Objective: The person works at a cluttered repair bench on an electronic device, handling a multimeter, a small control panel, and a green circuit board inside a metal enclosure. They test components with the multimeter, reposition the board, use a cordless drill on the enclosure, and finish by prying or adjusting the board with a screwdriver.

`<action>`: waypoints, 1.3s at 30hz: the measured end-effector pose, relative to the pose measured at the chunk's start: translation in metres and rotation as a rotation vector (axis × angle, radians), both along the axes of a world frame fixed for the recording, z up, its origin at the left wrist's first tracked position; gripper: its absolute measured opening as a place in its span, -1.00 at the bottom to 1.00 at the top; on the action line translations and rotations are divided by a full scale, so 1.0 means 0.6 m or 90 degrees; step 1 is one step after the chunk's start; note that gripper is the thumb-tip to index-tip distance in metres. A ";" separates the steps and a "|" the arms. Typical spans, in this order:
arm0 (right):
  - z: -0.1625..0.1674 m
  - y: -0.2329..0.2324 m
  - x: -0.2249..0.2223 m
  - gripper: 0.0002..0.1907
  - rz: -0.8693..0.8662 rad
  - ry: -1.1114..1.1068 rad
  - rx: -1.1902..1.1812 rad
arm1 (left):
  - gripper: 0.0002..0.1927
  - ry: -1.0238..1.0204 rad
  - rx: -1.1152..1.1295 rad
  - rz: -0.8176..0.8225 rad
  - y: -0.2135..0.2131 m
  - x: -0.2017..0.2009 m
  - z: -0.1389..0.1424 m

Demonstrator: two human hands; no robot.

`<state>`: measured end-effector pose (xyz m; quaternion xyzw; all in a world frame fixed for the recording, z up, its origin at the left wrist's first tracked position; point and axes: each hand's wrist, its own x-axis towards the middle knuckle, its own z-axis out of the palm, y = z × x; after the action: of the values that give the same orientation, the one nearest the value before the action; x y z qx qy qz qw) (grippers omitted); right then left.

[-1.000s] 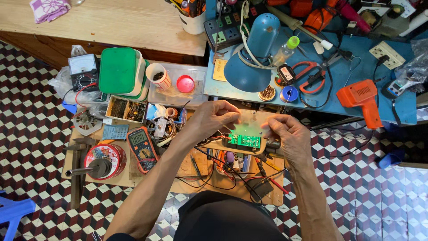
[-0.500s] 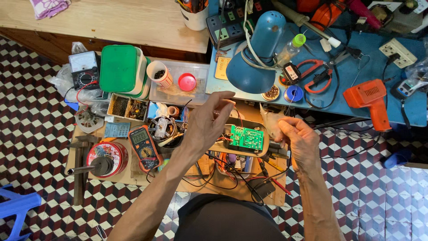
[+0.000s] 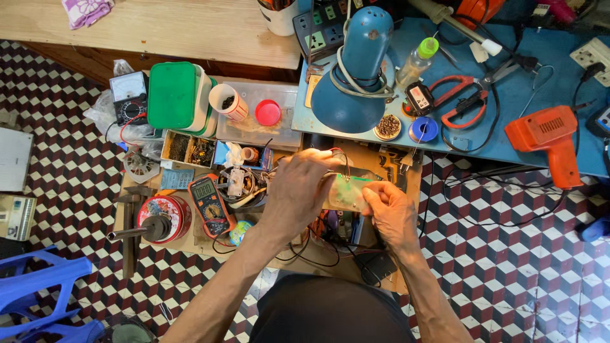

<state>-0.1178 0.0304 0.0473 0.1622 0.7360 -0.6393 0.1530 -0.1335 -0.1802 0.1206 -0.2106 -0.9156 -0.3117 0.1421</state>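
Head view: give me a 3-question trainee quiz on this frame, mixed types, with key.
1. True or false: both hands grip the green circuit board.
2. Which lies closest to the left hand? A) orange multimeter B) orange drill C) red-handled scissors
3. Fill in: the blue desk lamp stands on the ____ table.

Key:
1. True; the right hand holds its other end.
2. A
3. blue
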 end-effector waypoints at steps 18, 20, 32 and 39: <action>-0.084 0.046 -0.070 -0.78 0.073 0.023 -0.120 | -0.66 0.006 -0.070 0.037 0.002 -0.038 -0.042; -0.099 0.048 -0.077 -0.79 0.095 0.012 -0.107 | -0.72 -0.003 -0.072 0.031 0.016 -0.055 -0.036; -0.083 0.038 -0.037 -0.79 0.077 0.040 -0.116 | -0.46 -0.254 0.110 0.304 0.084 0.058 -0.021; 0.025 0.122 -0.012 -0.79 0.104 0.054 -0.052 | -0.18 -0.292 0.124 0.284 0.134 0.037 0.022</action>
<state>-0.1248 0.1034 0.0623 0.0679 0.7260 -0.6604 0.1795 -0.1112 -0.1000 0.1336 0.0856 -0.9131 -0.3983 0.0167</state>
